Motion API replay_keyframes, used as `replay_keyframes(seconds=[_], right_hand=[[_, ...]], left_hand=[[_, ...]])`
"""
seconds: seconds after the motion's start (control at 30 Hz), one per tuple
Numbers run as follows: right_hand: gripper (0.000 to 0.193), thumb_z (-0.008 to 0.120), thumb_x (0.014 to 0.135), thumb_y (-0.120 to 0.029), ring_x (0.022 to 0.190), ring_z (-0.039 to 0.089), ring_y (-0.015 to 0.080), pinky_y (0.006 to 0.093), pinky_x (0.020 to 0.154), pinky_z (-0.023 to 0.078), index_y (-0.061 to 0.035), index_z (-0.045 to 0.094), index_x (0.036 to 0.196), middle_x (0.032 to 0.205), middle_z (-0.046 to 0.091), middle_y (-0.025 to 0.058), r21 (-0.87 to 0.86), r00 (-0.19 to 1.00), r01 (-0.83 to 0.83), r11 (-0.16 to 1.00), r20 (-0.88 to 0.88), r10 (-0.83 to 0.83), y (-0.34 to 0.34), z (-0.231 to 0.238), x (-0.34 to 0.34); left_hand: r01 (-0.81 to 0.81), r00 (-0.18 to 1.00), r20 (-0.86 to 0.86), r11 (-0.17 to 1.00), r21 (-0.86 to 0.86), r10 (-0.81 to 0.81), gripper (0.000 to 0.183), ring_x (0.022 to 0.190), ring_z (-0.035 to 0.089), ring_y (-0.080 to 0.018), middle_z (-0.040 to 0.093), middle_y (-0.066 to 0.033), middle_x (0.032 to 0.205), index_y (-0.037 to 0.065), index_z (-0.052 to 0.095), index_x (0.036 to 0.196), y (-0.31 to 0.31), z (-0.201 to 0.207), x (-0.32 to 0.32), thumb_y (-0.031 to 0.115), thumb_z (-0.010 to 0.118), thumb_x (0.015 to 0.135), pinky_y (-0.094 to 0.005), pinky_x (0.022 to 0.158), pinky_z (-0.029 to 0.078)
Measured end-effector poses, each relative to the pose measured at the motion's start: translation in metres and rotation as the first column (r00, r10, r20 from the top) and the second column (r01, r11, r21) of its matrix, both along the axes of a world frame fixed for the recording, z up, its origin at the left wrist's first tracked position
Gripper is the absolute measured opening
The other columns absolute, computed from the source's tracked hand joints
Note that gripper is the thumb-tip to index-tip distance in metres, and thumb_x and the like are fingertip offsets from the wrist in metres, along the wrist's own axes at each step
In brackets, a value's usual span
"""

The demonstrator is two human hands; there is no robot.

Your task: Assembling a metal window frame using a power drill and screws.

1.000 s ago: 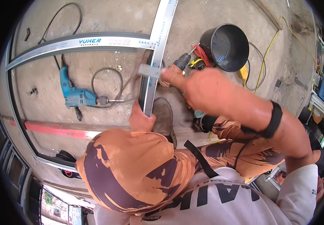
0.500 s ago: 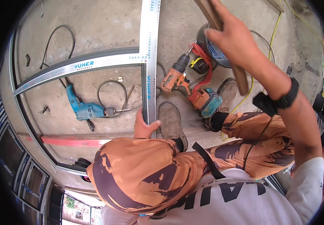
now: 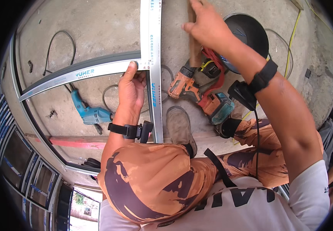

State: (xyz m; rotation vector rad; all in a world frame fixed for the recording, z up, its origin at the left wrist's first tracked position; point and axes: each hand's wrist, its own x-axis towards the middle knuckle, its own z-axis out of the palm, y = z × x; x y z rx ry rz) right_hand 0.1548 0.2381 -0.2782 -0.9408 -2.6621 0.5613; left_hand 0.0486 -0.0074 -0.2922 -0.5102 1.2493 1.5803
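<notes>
A metal frame (image 3: 156, 46) with a crossbar (image 3: 93, 72) stands in front of me. My left hand (image 3: 132, 86) grips the crossbar close to where it meets the upright, thumb on its face, the other fingers behind and partly hidden. Beyond the upright, my right hand (image 3: 209, 27) is closed around a wooden stick (image 3: 194, 50), whose upper end is covered by the fingers. The stick's lower end overlaps the front of an orange cordless drill (image 3: 184, 85) in view. Next to that drill is a yellow and black tape measure (image 3: 209, 68).
On the floor inside the frame lies a blue corded drill (image 3: 91, 111). A black bucket (image 3: 257, 32) stands right of my right hand, with a yellow cable (image 3: 292, 34) farther right. My shoe (image 3: 179, 123) is close to the upright. More frames (image 3: 31, 169) stand at lower left.
My left hand has moved up from the upright's lower part to the crossbar. The right hand has shifted left with the wooden stick, towards the upright, uncovering more of the bucket.
</notes>
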Motion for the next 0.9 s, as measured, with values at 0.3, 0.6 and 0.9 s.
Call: replay_keyframes(seconds=[0.3, 0.6, 0.9], right_hand=[[0.057, 0.069, 0.072, -0.007, 0.103, 0.054, 0.0355, 0.0443, 0.086, 0.047, -0.0039, 0.047, 0.125, 0.112, 0.05, 0.0171, -0.415, 0.971, -0.058, 0.908, 0.186, 0.148, -0.127, 0.045, 0.078], [0.092, 0.069, 0.076, -0.006, 0.107, 0.055, 0.038, 0.0427, 0.078, 0.055, -0.0088, 0.017, 0.152, 0.122, 0.046, 0.0208, -0.537, 0.881, 0.097, 0.838, 0.438, 0.179, -0.144, -0.005, 0.111], [0.083, 0.064, 0.076, -0.006, 0.1, 0.059, 0.0368, 0.0422, 0.08, 0.054, -0.0044, 0.026, 0.149, 0.114, 0.051, 0.0201, -0.617, 0.946, 0.075, 0.784, 0.291, 0.139, -0.133, 0.043, 0.137]], left_hand=[[0.016, 1.0, -0.018, 0.999, -0.044, -0.017, 0.038, 0.106, 0.06, -0.0263, 0.065, -0.0088, 0.114, 0.006, 0.058, 0.12, 0.001, -0.008, 0.005, 0.032, 0.063, 0.093, -0.0423, 0.098, 0.044], [0.01, 0.999, -0.038, 0.996, -0.094, -0.013, 0.036, 0.107, 0.059, -0.026, 0.064, -0.0106, 0.115, 0.003, 0.056, 0.12, 0.017, 0.004, 0.013, 0.026, 0.063, 0.093, -0.0418, 0.099, 0.045], [-0.052, 0.999, -0.009, 0.992, -0.113, 0.052, 0.035, 0.106, 0.06, -0.0266, 0.064, -0.0108, 0.115, 0.003, 0.057, 0.119, 0.024, 0.022, 0.012, 0.028, 0.059, 0.096, -0.042, 0.096, 0.048]])
